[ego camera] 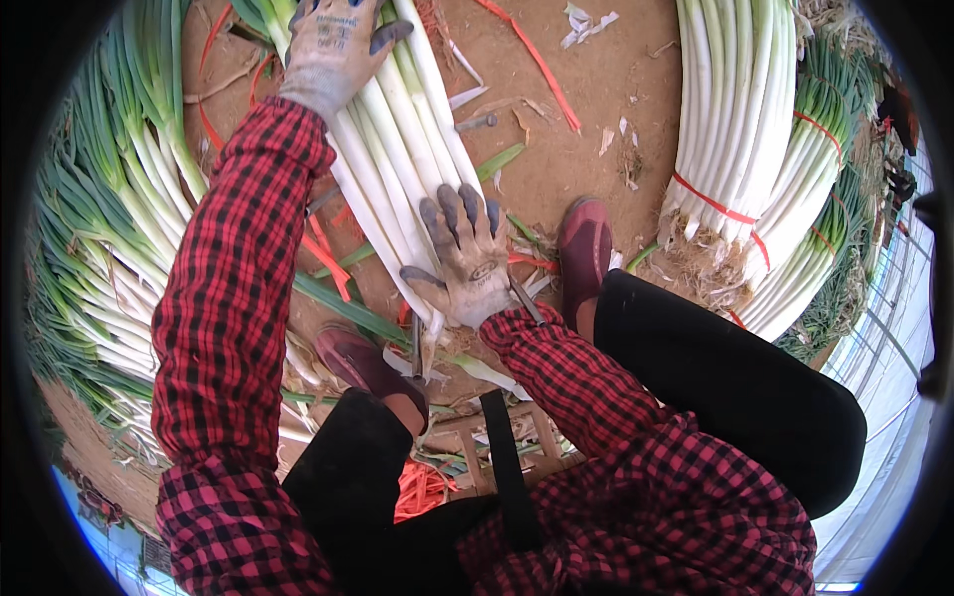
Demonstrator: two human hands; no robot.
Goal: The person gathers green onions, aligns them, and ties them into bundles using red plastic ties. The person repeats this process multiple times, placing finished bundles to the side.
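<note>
A bundle of long white-stalked Welsh onions (406,141) lies slantwise before me, with its root ends towards me. My left hand (332,52), in a soiled work glove with dark fingertips, rests on the stalks at the top of the view. Its thumb is spread and its fingertips run to the picture's edge. Near the root ends, my right hand (469,261) lies flat across the stalks in a matching glove, fingers apart. A metal rod (477,122) sticks out beside the bundle, and another metal rod (417,346) shows below its root ends.
Loose onions (134,194) are heaped at the left. Bundles tied with red bands (734,119) stand at the right. Red strips (533,56) and leaf scraps litter the soil. My shoes (586,253) flank the root ends. More red strips (425,492) lie beneath me by a wooden frame (469,454).
</note>
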